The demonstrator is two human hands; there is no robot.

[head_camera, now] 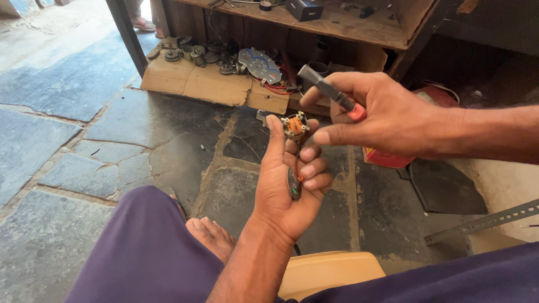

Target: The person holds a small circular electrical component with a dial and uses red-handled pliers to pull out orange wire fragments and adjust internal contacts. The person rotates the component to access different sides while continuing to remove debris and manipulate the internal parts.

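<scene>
Small motor part held up, screwdriver at it
left hand (286, 185) clamped on orange-cored motor part (295, 125); right hand (382, 115) gripping red-handled screwdriver (331, 92)

I sit above a floor of uneven grey stone slabs (140, 134) with pale joints; daylight falls in from the upper left; ahead stands a rough wooden workbench (348, 25) with a dark metal leg (126, 33); beneath it a flattened cardboard sheet (208, 84) carries small metal parts; a slotted metal angle bar (483, 221) lies at right.
</scene>
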